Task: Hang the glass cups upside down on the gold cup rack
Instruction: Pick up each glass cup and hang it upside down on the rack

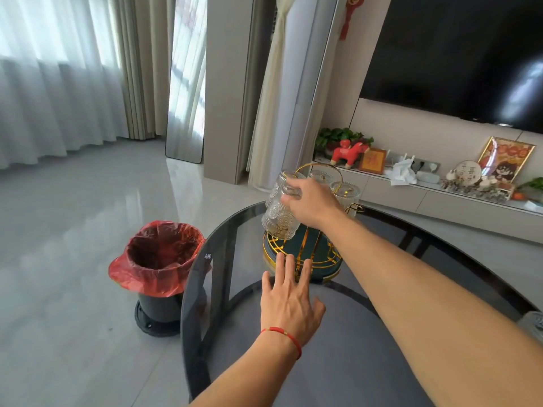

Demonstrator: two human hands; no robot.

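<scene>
The gold cup rack [276, 249] with a dark green base and a gold ring handle stands on the round glass table. My right hand [313, 204] grips an embossed glass cup [277, 211], upside down and tilted, over the rack's left side. Two other glass cups [348, 195] sit inverted on the rack behind my hand. My left hand [289, 295] rests flat with fingers spread, its fingertips touching the rack's front edge. Another glass [531, 323] shows at the right border.
The dark round glass table [223, 289] has its left edge close to a black bin with a red bag [158, 257] on the tiled floor. A TV cabinet with ornaments [440, 183] runs along the right wall.
</scene>
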